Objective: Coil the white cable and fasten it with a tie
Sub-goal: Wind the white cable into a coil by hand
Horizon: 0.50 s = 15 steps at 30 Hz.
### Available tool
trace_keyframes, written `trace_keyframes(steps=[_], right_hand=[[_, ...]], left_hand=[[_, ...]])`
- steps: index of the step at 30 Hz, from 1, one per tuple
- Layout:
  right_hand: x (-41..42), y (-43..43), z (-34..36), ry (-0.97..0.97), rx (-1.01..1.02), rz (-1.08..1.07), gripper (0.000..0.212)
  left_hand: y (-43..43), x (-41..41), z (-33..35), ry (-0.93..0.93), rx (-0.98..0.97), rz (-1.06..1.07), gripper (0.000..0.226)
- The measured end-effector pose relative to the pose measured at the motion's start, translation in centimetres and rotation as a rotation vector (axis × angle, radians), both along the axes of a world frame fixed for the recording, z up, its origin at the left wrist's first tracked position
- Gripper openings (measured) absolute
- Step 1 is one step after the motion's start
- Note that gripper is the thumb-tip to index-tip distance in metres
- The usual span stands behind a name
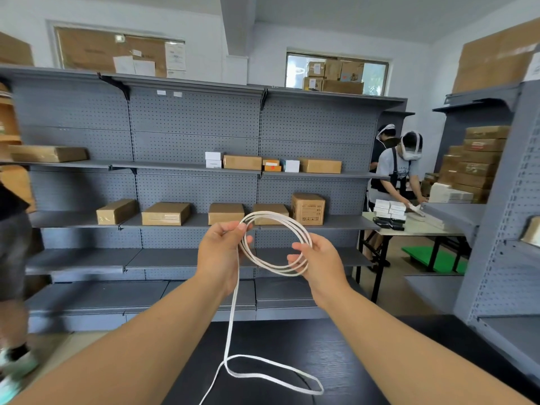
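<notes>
The white cable (274,226) is held up in front of me as a coil of about three loops. My left hand (219,252) pinches the coil's upper left side between thumb and fingers. My right hand (318,258) grips the coil's lower right side. From the left hand a loose length of cable (233,311) hangs down to the black table (365,361), where it lies in one open loop. No tie is visible.
Grey pegboard shelving (193,135) with brown cardboard boxes (165,213) faces me. More shelving (502,229) stands at the right. Two people with headsets work at a table (423,229) at the back right. Another person's leg (11,258) is at the left edge.
</notes>
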State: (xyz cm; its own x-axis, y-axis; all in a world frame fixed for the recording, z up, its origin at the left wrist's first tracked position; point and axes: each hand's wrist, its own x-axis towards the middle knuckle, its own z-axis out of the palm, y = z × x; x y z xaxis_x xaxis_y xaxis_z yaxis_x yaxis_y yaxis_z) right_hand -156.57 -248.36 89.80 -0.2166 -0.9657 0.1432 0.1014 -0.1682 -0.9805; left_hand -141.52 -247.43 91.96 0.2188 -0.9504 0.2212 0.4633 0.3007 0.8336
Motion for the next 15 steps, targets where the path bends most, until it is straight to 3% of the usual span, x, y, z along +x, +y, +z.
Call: trace_keyframes(steps=[7, 12, 15], right_hand=[[0.6, 0.2, -0.2, 0.046, -0.024, -0.009, 0.027], [0.2, 0.5, 0.1, 0.048, 0.003, 0.08, 0.022], [0.1, 0.8, 0.8, 0.167, -0.033, 0.132, 0.026]], left_hand=[[-0.2, 0.2, 0.7, 0.116, -0.012, -0.041, 0.013], [-0.1, 0.4, 0.8, 0.092, -0.011, -0.046, 0.012], [-0.1, 0.4, 0.8, 0.013, -0.005, -0.047, 0.012]])
